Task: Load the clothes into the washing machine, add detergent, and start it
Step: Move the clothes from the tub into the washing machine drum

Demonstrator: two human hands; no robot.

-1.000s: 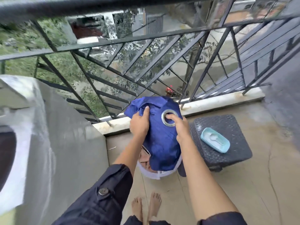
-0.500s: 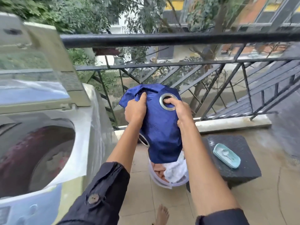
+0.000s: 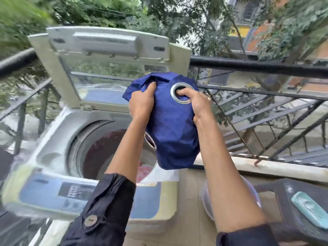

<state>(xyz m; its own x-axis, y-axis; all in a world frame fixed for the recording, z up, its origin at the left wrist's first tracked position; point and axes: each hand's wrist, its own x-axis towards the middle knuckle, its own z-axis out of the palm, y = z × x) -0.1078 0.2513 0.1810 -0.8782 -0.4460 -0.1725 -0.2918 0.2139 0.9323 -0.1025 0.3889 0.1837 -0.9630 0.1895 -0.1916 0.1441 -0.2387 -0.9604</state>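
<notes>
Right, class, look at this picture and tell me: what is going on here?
A person grips a bunched blue cloth with metal eyelets in both hands, the left hand and the right hand, holding it up by the open washing machine. The lid stands raised, and reddish laundry lies in the drum. The blue cloth is not yet inside.

Both arms [image 3: 127,144] reach forward and up, side by side, with dark sleeves [image 3: 106,210] at the elbows. The left grip [image 3: 142,103] curls its fingers into the blue cloth [image 3: 170,132]. The right grip [image 3: 197,103] holds it too, thumb on top.
</notes>
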